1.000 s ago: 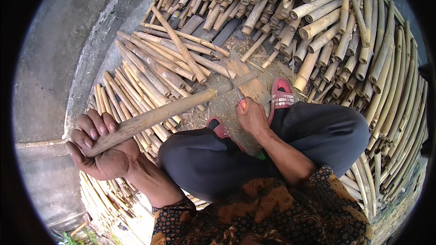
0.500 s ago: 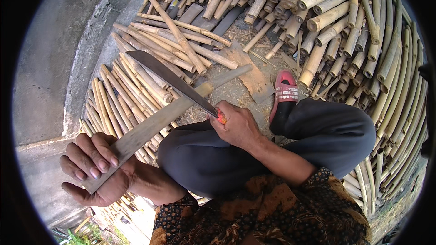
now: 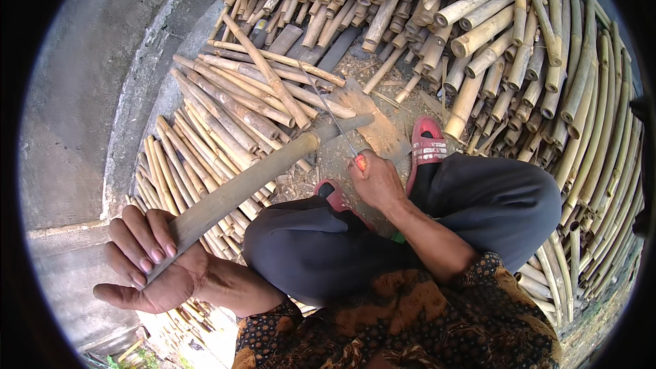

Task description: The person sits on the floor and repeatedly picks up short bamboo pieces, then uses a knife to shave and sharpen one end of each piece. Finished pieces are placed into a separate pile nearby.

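We seem to be shaving a bamboo pole (image 3: 236, 193), left hand (image 3: 179, 281) half-curled around its end, right hand (image 3: 378, 182) closed on a long knife (image 3: 340, 126); the next stroke needs steadiness.

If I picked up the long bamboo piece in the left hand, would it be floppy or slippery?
The bamboo piece would probably feel stiff, because it looks straight, with no visible sag. It might be a bit slippery, since its surface looks smooth. It may be heavier near the left hand, because the far end looks narrower.
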`<state>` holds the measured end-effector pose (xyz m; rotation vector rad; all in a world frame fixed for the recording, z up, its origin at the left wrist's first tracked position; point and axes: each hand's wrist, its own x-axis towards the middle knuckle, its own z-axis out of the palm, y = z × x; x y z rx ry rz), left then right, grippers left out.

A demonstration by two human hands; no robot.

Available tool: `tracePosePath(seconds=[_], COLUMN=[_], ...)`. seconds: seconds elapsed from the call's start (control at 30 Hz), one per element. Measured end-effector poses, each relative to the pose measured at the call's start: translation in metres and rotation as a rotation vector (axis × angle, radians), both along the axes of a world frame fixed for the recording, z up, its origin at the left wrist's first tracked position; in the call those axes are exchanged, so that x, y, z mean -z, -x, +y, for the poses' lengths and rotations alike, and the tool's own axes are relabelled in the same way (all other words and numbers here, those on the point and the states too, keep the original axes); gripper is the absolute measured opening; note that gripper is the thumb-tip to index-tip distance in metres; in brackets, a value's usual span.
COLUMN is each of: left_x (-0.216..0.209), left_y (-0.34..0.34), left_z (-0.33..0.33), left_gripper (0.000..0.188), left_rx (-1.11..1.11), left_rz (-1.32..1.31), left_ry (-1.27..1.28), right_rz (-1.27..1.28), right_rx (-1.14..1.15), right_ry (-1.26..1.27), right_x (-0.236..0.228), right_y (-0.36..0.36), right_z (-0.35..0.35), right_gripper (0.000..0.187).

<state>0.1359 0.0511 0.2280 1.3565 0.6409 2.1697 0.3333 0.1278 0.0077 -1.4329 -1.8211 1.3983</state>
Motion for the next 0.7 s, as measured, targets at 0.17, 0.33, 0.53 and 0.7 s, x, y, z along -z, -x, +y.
tracePosePath(seconds=[0.17, 0.33, 0.53, 0.7], left_x=[0.001, 0.005, -0.001, -0.01], left_y=[0.003, 0.008, 0.014, 0.016], left_z=[-0.002, 0.002, 0.007, 0.019], left_gripper=[0.052, 0.047, 0.057, 0.065], left_rx=[0.117, 0.045, 0.219, 0.16], left_rz=[-0.039, -0.021, -0.019, -0.052], left_ry=[0.011, -0.068, 0.008, 0.075], right_rz=[0.219, -0.076, 0.128, 0.006], right_rx=[-0.239, 0.08, -0.08, 0.004], right_ry=[-0.177, -0.009, -0.136, -0.128], right_x=[-0.015, -0.01, -0.012, -0.044], right_y=[0.001, 0.0, -0.006, -0.007], right_z=[-0.002, 0.008, 0.003, 0.014], right_gripper=[0.031, 0.028, 0.025, 0.026])
